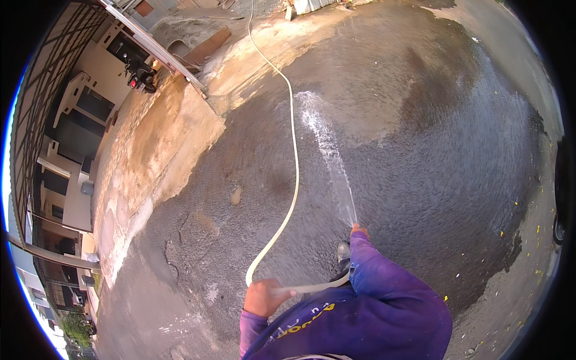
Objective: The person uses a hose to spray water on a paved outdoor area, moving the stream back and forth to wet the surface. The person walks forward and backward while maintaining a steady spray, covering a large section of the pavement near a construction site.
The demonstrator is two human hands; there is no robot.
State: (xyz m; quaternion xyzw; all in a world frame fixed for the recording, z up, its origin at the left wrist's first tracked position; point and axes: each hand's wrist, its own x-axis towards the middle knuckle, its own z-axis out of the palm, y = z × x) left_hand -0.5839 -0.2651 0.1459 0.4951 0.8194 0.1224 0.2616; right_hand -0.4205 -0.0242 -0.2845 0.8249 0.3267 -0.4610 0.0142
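Note:
A long cream-coloured hose (294,162) runs over the wet pavement from the far side towards me. My left hand (262,297) is wrapped round it at waist height, with the thumb lying along it. From there the hose crosses in front of my body to the right, and part of it goes out of sight by my right sleeve. My right hand (359,229) is closed at the end of the hose, which the fingers mostly hide. A white jet of water (327,144) sprays out of it, away from me and slightly left, onto the ground.
Dark wet pavement (414,198) surrounds me. Sandy concrete (174,132) borders it on the left, before a building with a parked motorcycle (141,75). A sand pile (189,36) and a board (209,45) lie far left. A vehicle's wheel (559,230) shows at the right rim.

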